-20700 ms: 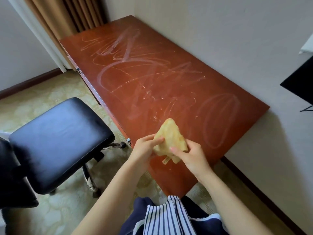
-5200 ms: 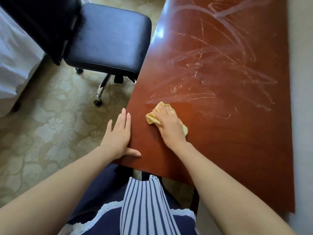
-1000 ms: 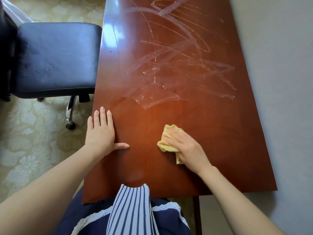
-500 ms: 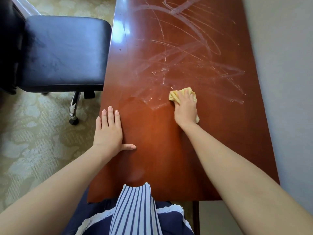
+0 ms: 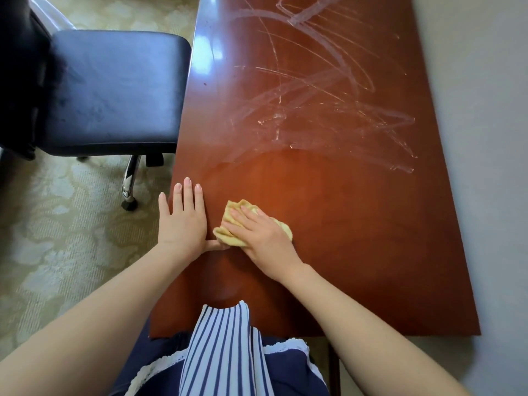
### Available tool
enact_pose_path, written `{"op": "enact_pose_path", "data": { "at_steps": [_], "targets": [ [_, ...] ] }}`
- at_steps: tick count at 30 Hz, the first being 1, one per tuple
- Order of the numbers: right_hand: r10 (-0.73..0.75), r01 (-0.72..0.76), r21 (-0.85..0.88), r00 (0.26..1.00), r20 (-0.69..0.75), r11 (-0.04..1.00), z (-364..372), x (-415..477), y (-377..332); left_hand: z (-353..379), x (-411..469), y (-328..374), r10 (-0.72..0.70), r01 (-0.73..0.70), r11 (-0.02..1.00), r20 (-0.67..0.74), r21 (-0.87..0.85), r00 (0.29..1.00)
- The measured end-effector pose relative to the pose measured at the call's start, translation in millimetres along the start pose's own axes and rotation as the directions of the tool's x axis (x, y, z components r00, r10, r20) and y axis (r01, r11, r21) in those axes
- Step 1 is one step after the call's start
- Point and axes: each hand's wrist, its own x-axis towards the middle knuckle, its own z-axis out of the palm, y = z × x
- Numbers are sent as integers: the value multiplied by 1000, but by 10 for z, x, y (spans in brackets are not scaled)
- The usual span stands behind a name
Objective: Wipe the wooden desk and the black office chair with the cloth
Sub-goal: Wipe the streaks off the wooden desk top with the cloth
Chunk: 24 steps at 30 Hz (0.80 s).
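The reddish wooden desk (image 5: 357,224) stretches away from me, its far half covered in pale smear marks and its near half smooth. My right hand (image 5: 258,232) presses flat on a crumpled yellow cloth (image 5: 228,224) on the near left part of the desktop. My left hand (image 5: 183,221) rests flat at the desk's left edge with straight fingers, its thumb touching the cloth. The black office chair (image 5: 111,90) stands left of the desk, its padded seat close to the desk edge.
A pale wall (image 5: 485,138) runs along the desk's right side. Patterned beige carpet (image 5: 57,238) lies to the left. The chair's chrome leg and caster (image 5: 129,190) stand near my left hand. My striped apron (image 5: 223,352) hangs against the desk's near edge.
My right hand has drawn the cloth back from the smeared middle of the desk toward me and to the left, up against my left thumb. My left hand has stayed put.
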Motion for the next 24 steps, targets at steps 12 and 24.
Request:
{"op": "enact_pose_path", "data": {
  "at_steps": [12,24],
  "targets": [
    [490,-508,-17,839,-237,861,-646,-1022,1160,-40,-16,5,11,-10,1000,54,-13,998],
    [850,-866,86,459,-261,493,-902,104,1522,-40,-21,49,15,-15,1000,25,-25,1000]
  ]
}}
